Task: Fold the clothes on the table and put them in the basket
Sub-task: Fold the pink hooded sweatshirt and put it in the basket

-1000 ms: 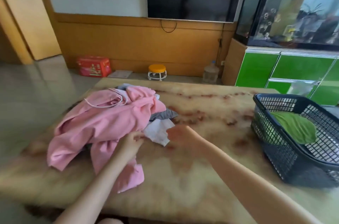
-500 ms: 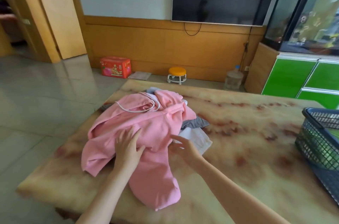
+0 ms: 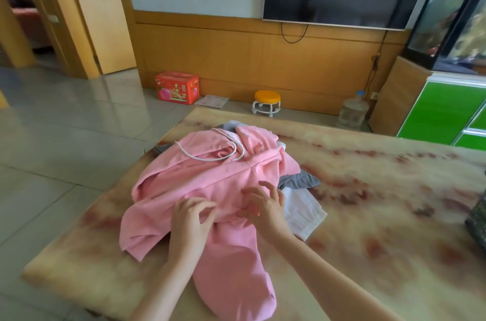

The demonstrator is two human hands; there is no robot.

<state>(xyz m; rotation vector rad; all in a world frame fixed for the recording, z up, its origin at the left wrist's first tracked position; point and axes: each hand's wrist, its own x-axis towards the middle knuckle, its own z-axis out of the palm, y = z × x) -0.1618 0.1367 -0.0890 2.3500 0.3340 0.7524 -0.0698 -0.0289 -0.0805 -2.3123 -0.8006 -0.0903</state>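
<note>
Left hand (image 3: 190, 218) and right hand (image 3: 265, 205) rest with spread, bent fingers on the pink hoodie (image 3: 210, 176), pinching nothing; it lies heaped at the table's (image 3: 368, 202) left end; likely soft, light, floppy; best pinched at both shoulders.

Yellow characters on the red box (image 3: 176, 87) are too blurred to read.
</note>
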